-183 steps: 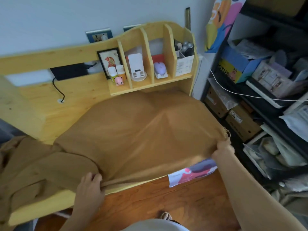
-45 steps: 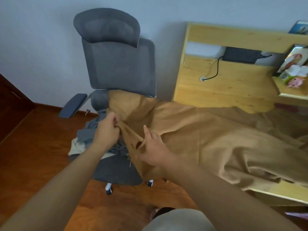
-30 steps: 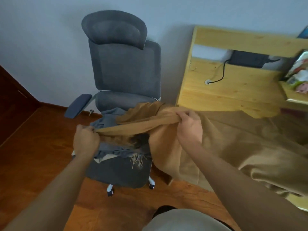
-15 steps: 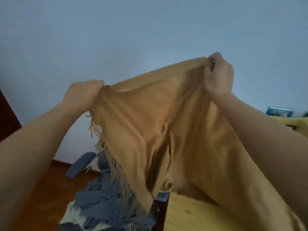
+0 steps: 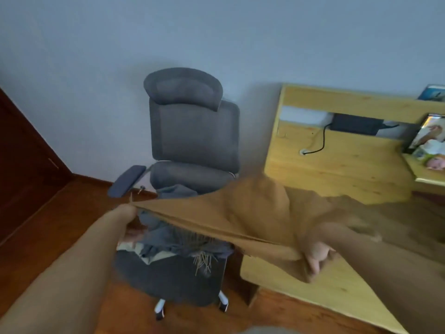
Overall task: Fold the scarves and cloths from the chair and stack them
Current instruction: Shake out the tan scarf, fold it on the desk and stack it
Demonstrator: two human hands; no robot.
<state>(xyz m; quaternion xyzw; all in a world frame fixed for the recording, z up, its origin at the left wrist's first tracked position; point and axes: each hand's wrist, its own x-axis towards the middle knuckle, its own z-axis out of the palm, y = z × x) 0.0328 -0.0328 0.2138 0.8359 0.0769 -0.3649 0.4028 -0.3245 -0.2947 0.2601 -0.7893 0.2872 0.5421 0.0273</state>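
A plain pale blue-grey wall [image 5: 216, 32] meets a reddish-brown wooden floor [image 5: 48, 225] at a dark skirting board. A dark brown door [image 5: 21, 169] stands at the left. At the right, a light pine desk [image 5: 337, 169] has a raised back panel and a black cable [image 5: 321, 141] running into its top.

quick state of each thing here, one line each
mustard scarf: stretched between both hands, far part on desk
left hand: grips scarf edge
right hand: grips scarf edge
grey cloths: crumpled, unfolded on chair seat
chair: upright
desk: partly covered
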